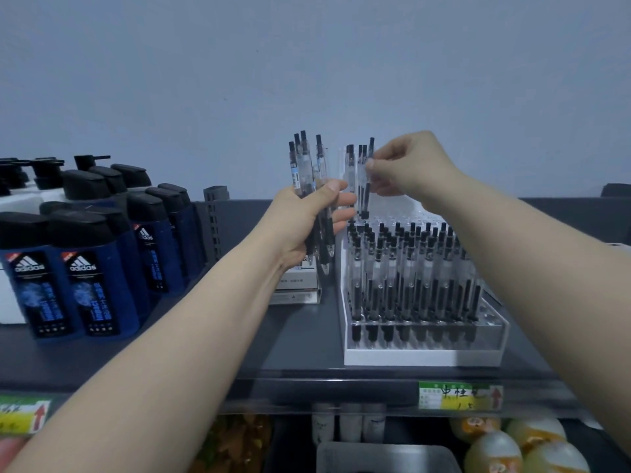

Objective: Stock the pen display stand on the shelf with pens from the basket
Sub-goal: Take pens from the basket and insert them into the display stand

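1. Status (my read from the head cam). Stocking is well along but not finished.

2. Hands. My view shows the left hand (pixel 307 216) wrapped round a bundle of pens (pixel 304 155), caps up, at 12 o'clock from frame centre. The right hand (pixel 413 165) sits at 1 o'clock, thumb and fingers pinching a single pen (pixel 366 196) upright. The two hands are near each other but not touching.

3. Task item. The stand (pixel 423 356) sits on the shelf (pixel 300 339) at 4 o'clock from centre. The single pen hangs tip-down over the stand's back left corner, at approx. 11 o'clock on the stand.

4. Done. The loaded pens (pixel 409 268) fill the front and middle rows. A few more stand tall at the back left, beside the held pen (whether they are seated or also held, I cannot tell).

5. Left to do. The empty holes (pixel 406 208) run across the back rows, from 12 to 2 o'clock on the stand. The bundle looks like several pens, prob. not enough for every hole, so I judge more trips are needed.

6. Supply. A grey bin (pixel 386 448) shows at 6 o'clock below the shelf. It may be the basket, but its contents are out of view.

7. Nearby. The bottles (pixel 92 268) stand at 9 o'clock and the small boxes (pixel 297 288) lie under the left hand.
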Available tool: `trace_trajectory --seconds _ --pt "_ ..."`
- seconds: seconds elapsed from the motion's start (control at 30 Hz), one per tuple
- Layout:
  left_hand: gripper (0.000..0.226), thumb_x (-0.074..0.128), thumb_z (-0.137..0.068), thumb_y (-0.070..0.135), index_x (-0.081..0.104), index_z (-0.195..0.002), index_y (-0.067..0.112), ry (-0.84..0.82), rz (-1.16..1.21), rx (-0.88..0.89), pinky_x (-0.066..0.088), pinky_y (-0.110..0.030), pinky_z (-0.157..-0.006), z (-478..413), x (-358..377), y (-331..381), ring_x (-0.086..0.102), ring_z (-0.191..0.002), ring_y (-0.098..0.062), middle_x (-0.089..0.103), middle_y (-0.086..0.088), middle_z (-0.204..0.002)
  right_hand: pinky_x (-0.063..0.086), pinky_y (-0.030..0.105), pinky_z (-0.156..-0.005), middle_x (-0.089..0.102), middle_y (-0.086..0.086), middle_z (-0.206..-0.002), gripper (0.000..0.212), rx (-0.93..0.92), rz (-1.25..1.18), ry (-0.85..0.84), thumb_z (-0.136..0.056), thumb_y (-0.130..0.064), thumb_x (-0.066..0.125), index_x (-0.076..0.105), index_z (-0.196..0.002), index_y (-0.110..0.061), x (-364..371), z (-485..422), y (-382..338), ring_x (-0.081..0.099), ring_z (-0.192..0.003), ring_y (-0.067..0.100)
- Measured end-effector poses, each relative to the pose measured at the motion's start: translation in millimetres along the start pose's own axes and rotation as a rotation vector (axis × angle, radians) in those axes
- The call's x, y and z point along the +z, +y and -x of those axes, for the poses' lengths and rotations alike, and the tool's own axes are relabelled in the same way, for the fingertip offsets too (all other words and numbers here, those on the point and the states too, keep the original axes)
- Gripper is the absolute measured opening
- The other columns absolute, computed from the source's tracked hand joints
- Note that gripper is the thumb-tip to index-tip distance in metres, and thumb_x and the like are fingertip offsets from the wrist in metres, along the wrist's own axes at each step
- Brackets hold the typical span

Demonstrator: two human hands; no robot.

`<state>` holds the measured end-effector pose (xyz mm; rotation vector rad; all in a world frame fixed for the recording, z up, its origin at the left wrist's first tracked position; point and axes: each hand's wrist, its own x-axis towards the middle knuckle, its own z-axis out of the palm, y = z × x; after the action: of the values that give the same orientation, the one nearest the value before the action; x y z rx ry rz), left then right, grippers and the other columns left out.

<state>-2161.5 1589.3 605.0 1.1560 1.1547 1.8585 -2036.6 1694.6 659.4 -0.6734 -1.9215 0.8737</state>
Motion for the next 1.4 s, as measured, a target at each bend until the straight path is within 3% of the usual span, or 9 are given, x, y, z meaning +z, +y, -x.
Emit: trace_trajectory --seconds 0.27,0.4,0.47,0.6,0.73,0.9,1.1,1.27,1.4 --pt "0.012 0.057 -0.092 0.021 0.065 -0.094 0.011 -0.055 -0.040 -0.007 0.058 -0.026 -0.066 3 -1 3 0.067 -0.063 -0.013 0.072 -0.004 -0.075 0.059 0.031 -0.063 0.067 0.014 -0.077 0.013 0.027 0.097 -0.052 -0.085 -0.015 0.071 0.065 -0.085 -0.004 1 4 0 0.066 -0.061 0.018" --pt "0.013 0.057 -0.092 0.021 0.065 -0.093 0.012 -0.101 -0.074 -0.005 0.055 -0.022 -0.058 5 -1 6 0.064 -0.059 -0.009 0.070 -0.001 -0.069 0.049 0.026 -0.066 0.063 -0.007 -0.077 0.011 -0.195 0.174 0.166 -0.085 -0.023 0.069 0.069 -0.092 -0.016 -4 11 -15 0.058 -0.065 0.004" --pt "0.014 0.055 -0.093 0.021 0.065 -0.092 0.012 -0.133 -0.070 -0.008 0.054 -0.021 -0.057 7 0 8 0.063 -0.057 -0.009 0.069 -0.001 -0.069 0.045 0.017 -0.064 0.063 -0.013 -0.076 0.007 -0.243 0.070 0.104 -0.088 -0.023 0.064 0.069 -0.091 -0.019 -1 18 -27 0.055 -0.066 -0.004" --pt "0.014 0.054 -0.093 0.021 0.065 -0.095 0.012 -0.183 -0.053 -0.019 0.054 -0.021 -0.056 9 8 11 0.064 -0.058 -0.010 0.070 -0.003 -0.071 0.044 0.014 -0.061 0.065 -0.002 -0.079 0.007 -0.145 -0.053 -0.149 -0.088 -0.014 0.065 0.066 -0.095 -0.012 7 28 -34 0.058 -0.068 0.005" --pt "0.013 0.057 -0.092 0.021 0.063 -0.095 0.011 -0.101 -0.048 0.035 0.053 -0.021 -0.054 9 10 9 0.067 -0.063 -0.014 0.070 -0.003 -0.072 0.048 0.017 -0.056 0.064 0.001 -0.072 0.006 -0.068 -0.205 -0.033 -0.085 -0.013 0.068 0.063 -0.083 -0.014 2 26 -34 0.059 -0.061 0.010" --pt "0.015 0.054 -0.095 0.021 0.062 -0.092 0.009 -0.041 -0.017 0.061 0.052 -0.020 -0.051 8 11 8 0.064 -0.056 -0.011 0.069 -0.001 -0.066 0.055 0.028 -0.067 0.065 0.008 -0.073 0.012 -0.041 -0.264 -0.105 -0.086 -0.006 0.066 0.059 -0.094 -0.010 4 28 -31 0.064 -0.057 0.013" --pt "0.013 0.056 -0.093 0.013 0.060 -0.095 0.001 0.051 0.089 0.010 0.055 -0.021 -0.050 7 15 13 0.067 -0.057 -0.016 0.070 -0.012 -0.072 0.057 0.029 -0.064 0.063 0.007 -0.069 0.011 -0.045 -0.393 0.086 -0.087 -0.002 0.064 0.057 -0.093 -0.008 -10 19 -39 0.063 -0.053 0.013" --pt "0.010 0.055 -0.093 0.013 0.060 -0.093 0.004 0.108 0.069 -0.019 0.053 -0.020 -0.048 5 8 8 0.068 -0.056 -0.016 0.071 -0.009 -0.066 0.059 0.030 -0.068 0.064 0.009 -0.074 0.014 -0.070 -0.310 0.184 -0.085 -0.003 0.064 0.057 -0.095 -0.010 -24 9 -30 0.065 -0.058 0.016" --pt "0.011 0.054 -0.094 0.014 0.061 -0.092 0.005 0.103 0.056 -0.021 0.052 -0.020 -0.048 5 8 7 0.068 -0.056 -0.014 0.070 -0.007 -0.063 0.060 0.029 -0.068 0.065 0.010 -0.075 0.021 -0.078 -0.162 0.159 -0.085 -0.003 0.065 0.057 -0.104 -0.006 -19 7 -18 0.066 -0.059 0.016"
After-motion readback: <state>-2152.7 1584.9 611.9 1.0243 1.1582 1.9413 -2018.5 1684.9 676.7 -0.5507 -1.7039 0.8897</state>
